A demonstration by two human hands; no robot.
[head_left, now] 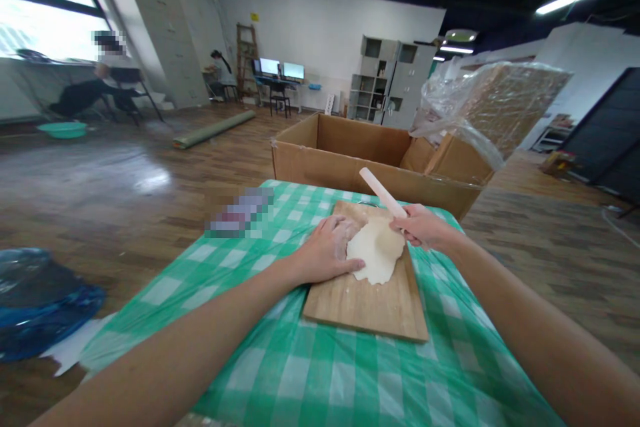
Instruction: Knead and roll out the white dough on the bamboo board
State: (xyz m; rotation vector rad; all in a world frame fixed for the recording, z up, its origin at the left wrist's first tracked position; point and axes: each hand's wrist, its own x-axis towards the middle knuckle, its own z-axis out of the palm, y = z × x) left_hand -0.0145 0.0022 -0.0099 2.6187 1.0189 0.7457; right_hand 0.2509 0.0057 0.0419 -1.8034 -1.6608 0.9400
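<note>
A flat piece of pale dough (376,252) lies on a wooden cutting board (367,303) on a table with a green-and-white checked cloth (320,360). My left hand (327,248) rests flat on the board with its fingers stretched out, touching the dough's left edge. My right hand (423,225) is closed around a pale rolling pin (383,192), which points up and to the left from the dough's far right edge.
A large open cardboard box (345,153) stands just behind the table, with plastic-wrapped cartons (493,107) to its right. A blue plastic bag (37,300) lies on the wooden floor at the left. A person sits far off by the window.
</note>
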